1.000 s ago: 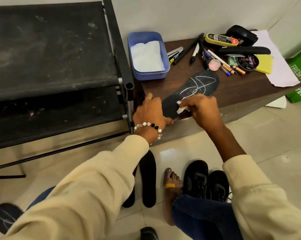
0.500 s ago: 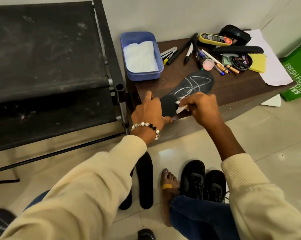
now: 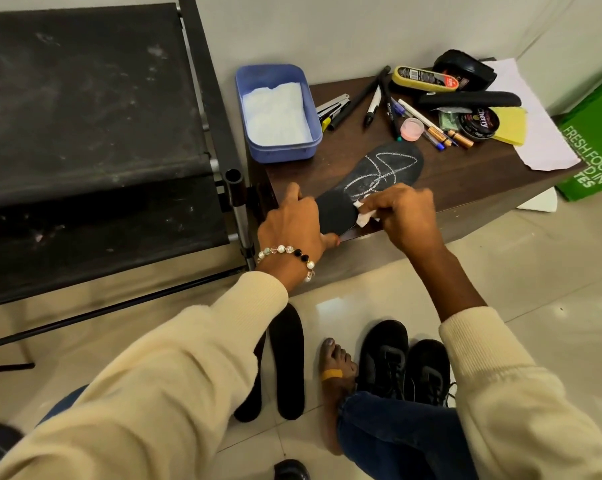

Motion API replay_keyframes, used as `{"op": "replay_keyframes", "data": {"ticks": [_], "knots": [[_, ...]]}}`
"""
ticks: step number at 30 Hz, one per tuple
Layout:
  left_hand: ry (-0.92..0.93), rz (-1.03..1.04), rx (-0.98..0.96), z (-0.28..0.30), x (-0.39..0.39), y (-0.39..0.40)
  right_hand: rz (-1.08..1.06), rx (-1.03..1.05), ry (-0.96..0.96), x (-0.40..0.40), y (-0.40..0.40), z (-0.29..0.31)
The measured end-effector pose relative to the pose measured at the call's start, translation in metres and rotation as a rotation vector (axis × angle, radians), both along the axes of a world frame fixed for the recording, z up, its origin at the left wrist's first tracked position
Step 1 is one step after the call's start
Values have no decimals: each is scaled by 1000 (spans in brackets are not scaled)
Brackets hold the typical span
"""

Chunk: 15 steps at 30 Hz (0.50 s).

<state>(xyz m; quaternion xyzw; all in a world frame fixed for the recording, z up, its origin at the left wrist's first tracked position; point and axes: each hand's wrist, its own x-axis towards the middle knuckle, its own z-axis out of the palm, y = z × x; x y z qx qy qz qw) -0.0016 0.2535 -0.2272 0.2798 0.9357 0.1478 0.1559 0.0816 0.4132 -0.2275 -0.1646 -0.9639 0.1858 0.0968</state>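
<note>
A black insole (image 3: pixel 386 168) lies flat on the near left part of the dark wooden bench (image 3: pixel 466 188), heel end at the front edge and toe pointing away to the right. White looping lines cover its front half; the heel half is plain black. The left grip (image 3: pixel 294 220) grasps the heel end, fingers curled over its left edge. The right grip (image 3: pixel 407 213) pinches a small white wad (image 3: pixel 363 216) and presses it onto the middle of the insole, at the border between marked and plain surface.

Behind the insole, a blue tub (image 3: pixel 282 152) holding white material stands at the bench's left end. Pens and markers (image 3: pixel 372 105) lie scattered beside it, with a round polish tin (image 3: pixel 478 123), a yellow sponge (image 3: pixel 511 128) and a white sheet of paper (image 3: pixel 542 147) farther right. On the floor below, a pair of black shoes (image 3: pixel 403 362) sits near two more dark insoles (image 3: pixel 287 362). A black rack (image 3: pixel 85 116) stands left of the bench.
</note>
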Motion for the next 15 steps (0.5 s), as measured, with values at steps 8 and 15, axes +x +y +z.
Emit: {"op": "replay_keyframes", "data": {"ticks": [8, 15], "knots": [[18, 8, 47, -2, 2, -1, 282, 97, -12, -8, -36, -4], [1, 1, 39, -2, 0, -1, 3, 33, 27, -6, 0, -7]]}}
